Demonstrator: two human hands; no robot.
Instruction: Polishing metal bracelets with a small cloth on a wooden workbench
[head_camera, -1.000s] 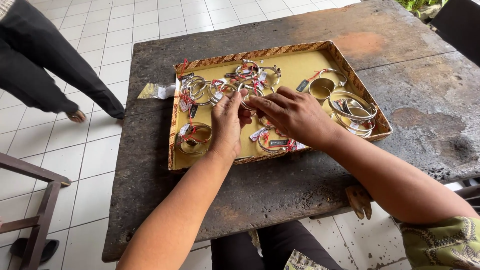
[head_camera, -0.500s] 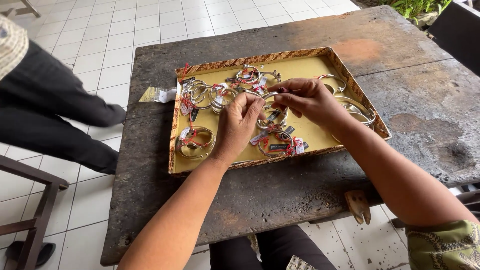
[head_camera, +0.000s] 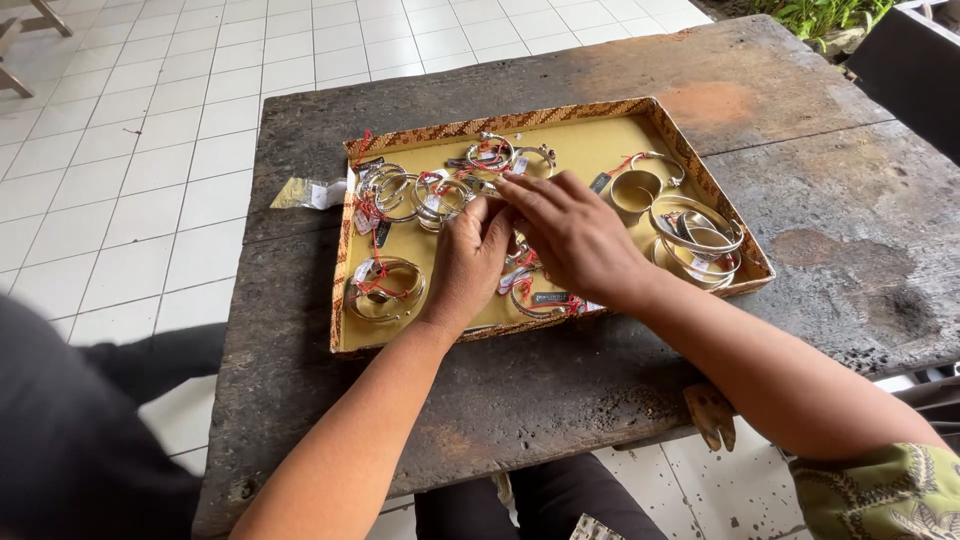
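Observation:
A shallow tray (head_camera: 345, 300) with a yellow floor and a patterned brown rim lies on a dark, weathered table (head_camera: 820, 230). It holds several silver bangles with red strings and small tags: a cluster at the upper left (head_camera: 395, 190), one at the lower left (head_camera: 385, 290), wide cuffs at the right (head_camera: 695, 235). My left hand (head_camera: 468, 262) and my right hand (head_camera: 578, 238) rest over the tray's middle, fingertips meeting. My left fingers curl and pinch at a bangle there. My right fingers stretch flat across them and hide what lies beneath.
A small clear plastic packet (head_camera: 308, 192) lies at the table's left edge. A person in dark clothes (head_camera: 80, 440) is close at the lower left, over the white tiled floor (head_camera: 150, 150). A dark chair (head_camera: 915, 70) and green plants (head_camera: 815, 15) are at the upper right.
Both hands stayed over the tray's middle, shifting among the bangles and drawing their fingertips together. The person in dark clothes went from the upper left to the lower left, nearer to me.

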